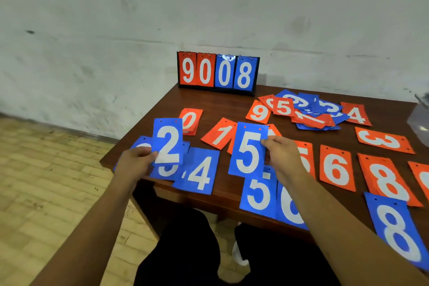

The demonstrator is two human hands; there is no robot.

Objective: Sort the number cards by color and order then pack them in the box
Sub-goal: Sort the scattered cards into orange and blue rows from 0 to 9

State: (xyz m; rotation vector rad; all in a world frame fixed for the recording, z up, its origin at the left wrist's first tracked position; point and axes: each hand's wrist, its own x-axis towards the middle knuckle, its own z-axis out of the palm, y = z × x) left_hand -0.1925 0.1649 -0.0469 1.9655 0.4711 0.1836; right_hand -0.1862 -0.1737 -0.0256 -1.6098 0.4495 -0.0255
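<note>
Neatness matters here. My left hand (137, 160) pinches the blue 2 (168, 144) by its edge, my right hand (282, 153) pinches the blue 5 (249, 148), both over the near table (216, 104). I should lay the 2 left of the 4 (198, 172), the 5 squarely on the lying 5 (258, 193).

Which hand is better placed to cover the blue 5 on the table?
Probably right: the right hand pinches a blue 5 card beside the lying blue 5; the left hand holds a blue 2.
</note>
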